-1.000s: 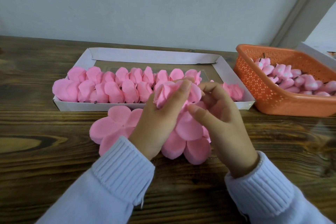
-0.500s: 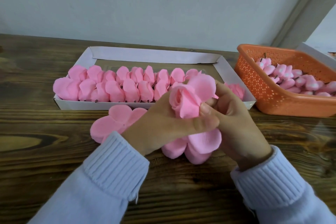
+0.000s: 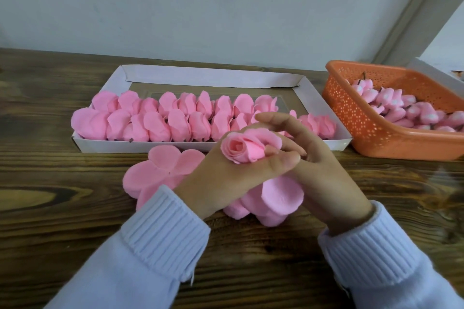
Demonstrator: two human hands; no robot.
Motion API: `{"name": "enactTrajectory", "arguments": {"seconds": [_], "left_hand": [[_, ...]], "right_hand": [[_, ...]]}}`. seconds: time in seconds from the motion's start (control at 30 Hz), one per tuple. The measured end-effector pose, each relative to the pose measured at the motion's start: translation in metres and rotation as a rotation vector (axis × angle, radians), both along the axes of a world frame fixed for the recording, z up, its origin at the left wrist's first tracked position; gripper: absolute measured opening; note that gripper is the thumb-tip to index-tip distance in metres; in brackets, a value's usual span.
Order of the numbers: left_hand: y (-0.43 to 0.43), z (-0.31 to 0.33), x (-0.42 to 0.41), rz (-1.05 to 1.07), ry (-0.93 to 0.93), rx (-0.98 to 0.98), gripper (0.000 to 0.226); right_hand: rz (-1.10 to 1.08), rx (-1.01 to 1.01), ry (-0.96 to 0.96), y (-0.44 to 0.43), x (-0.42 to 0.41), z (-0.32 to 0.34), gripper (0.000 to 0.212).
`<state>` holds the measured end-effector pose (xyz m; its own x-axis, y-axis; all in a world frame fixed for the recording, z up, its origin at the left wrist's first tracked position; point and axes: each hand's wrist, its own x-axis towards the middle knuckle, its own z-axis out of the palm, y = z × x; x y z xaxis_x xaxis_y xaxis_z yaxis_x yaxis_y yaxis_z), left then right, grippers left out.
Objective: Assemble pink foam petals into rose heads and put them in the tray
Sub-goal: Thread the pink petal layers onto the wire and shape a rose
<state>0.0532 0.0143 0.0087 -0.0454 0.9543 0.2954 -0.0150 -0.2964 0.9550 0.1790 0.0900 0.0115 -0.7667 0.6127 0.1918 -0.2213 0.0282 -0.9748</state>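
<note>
Rose head [image 3: 242,149] of rolled pink foam, pinched by left hand [image 3: 221,180], cupped by right hand [image 3: 326,170].

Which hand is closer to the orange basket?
Right. The right hand sits left of the orange basket, apart from it; the left hand, gripping the rose head, is farther left, beyond the right hand.
</note>
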Motion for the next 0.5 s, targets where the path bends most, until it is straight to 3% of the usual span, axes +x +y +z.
{"name": "enactTrajectory", "arguments": {"seconds": [0.17,0.3,0.37,0.5], "left_hand": [[0.0002,0.0007,-0.0019,0.071,-0.040,0.020,0.024],[-0.0014,0.0024,-0.0034,0.065,0.006,-0.036,0.019],[-0.0037,0.0039,-0.0014,0.022,0.044,-0.076,0.013],[-0.0052,0.0038,0.0003,-0.029,0.123,-0.122,0.026]], "right_hand": [[-0.194,0.252,0.083,-0.0009,-0.0015,-0.0027,0.035],[-0.354,0.527,0.095,0.0023,-0.0004,-0.0050,0.016],[-0.351,0.517,0.106,0.0020,-0.0014,-0.0058,0.012],[-0.347,0.442,0.110,0.0004,-0.0012,-0.0049,0.007]]}}
